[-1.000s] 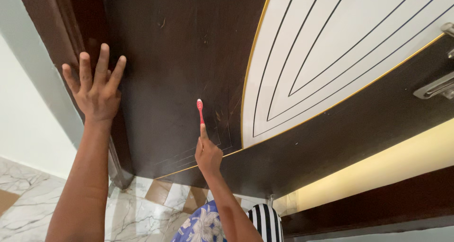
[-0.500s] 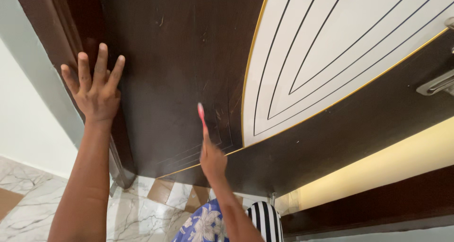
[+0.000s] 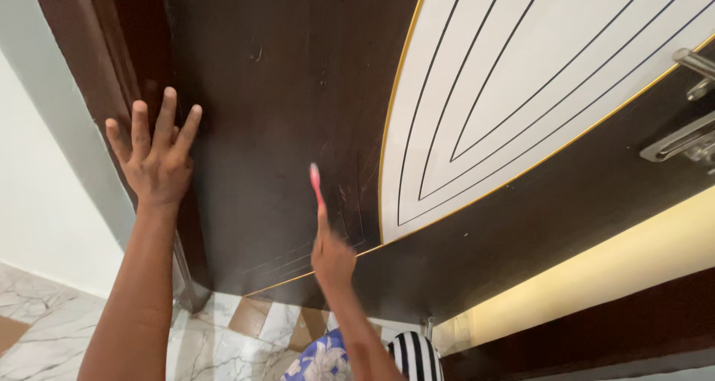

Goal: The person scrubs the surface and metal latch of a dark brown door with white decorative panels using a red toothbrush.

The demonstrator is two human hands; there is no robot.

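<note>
Head view: left hand (image 3: 155, 160) flat on dark brown wooden door (image 3: 283, 90), fingers spread wide, palm near hinge-side edge. Right hand (image 3: 331, 258) closed around red toothbrush (image 3: 317, 185), thin handle upright, bristle end against glossy, finely scratched veneer, slightly blurred. Just right of brush: white inlay panel (image 3: 536, 61), curved, ruled with nested thin black lines, gold trim along border. Metal handle (image 3: 681, 139) at far right edge. Marble-pattern floor tiles (image 3: 30, 314) below
</note>
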